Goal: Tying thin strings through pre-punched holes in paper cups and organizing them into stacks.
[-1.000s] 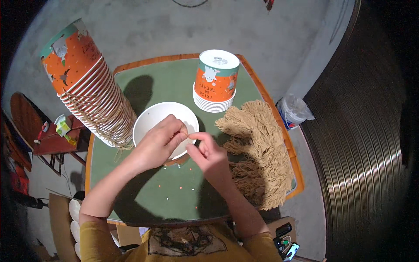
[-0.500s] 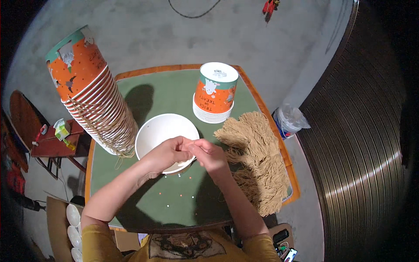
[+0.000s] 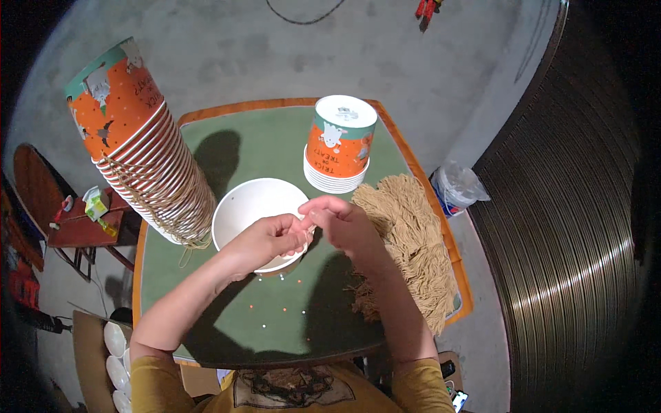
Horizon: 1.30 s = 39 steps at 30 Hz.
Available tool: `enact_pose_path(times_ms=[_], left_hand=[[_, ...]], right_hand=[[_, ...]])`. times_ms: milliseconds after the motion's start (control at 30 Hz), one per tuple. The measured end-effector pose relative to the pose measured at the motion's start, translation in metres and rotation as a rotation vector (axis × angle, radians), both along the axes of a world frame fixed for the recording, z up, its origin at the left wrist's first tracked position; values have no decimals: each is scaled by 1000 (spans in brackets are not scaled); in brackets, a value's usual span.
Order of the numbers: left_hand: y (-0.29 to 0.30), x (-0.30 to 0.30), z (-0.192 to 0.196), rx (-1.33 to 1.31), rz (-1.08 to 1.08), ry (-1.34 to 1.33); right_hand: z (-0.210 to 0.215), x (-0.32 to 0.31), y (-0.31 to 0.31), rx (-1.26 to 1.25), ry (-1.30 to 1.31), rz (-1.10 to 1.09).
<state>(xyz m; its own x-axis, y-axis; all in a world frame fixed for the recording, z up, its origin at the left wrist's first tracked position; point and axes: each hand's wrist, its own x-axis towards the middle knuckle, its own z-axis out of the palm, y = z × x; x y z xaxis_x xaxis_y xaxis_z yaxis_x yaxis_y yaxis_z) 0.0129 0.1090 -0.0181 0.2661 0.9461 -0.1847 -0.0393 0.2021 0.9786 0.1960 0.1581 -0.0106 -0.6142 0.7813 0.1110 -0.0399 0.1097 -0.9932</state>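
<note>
A tall leaning stack of cups (image 3: 148, 172) stands at the worktop (image 3: 275, 144) left edge. Beside it, near the centre, sits an open white cup (image 3: 251, 206). The left hand (image 3: 265, 237) rests on its near rim, grip pinched on the rim. The right hand (image 3: 341, 224) meets it there, fingertips closed; what they pinch cannot be told. A short cup stack (image 3: 339, 144) stands at the far edge. A pile of tan string (image 3: 410, 241) lies along the right edge.

Head camera, looking straight down

The single fisheye view sat above the green counter (image 3: 275, 323), close over it, forearms entering from the lower edge, floor curving round the upper frame and dark rim at the corners.
</note>
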Motion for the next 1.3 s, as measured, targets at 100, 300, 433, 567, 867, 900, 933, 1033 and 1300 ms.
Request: enact_pose_path(times_ms=[100, 300, 433, 567, 867, 900, 933, 1033, 1300], left_hand=[[-1, -6, 4, 19, -119, 73], [-1, -4, 6, -39, -111, 136], [-1, -2, 9, -61, -101, 132], [2, -2, 2, 4, -108, 105], [0, 4, 7, 43, -84, 144], [0, 4, 8, 42, -84, 143], [-1, 5, 9, 43, -57, 124], [1, 3, 8, 22, -1, 96], [1, -5, 6, -113, -5, -21]], right_hand=[[-13, 4, 5, -119, -13, -96], [-33, 7, -5, -167, 69, -164], [-31, 6, -21, 210, -45, -282], [-33, 6, -26, 377, -163, -338], [-43, 4, -25, 210, -54, -305], [-42, 4, -26, 210, -54, -305], [-41, 4, -29, 178, -55, -306], [-30, 0, -39, 47, -78, -303], [-43, -13, -52, -30, -20, -349]])
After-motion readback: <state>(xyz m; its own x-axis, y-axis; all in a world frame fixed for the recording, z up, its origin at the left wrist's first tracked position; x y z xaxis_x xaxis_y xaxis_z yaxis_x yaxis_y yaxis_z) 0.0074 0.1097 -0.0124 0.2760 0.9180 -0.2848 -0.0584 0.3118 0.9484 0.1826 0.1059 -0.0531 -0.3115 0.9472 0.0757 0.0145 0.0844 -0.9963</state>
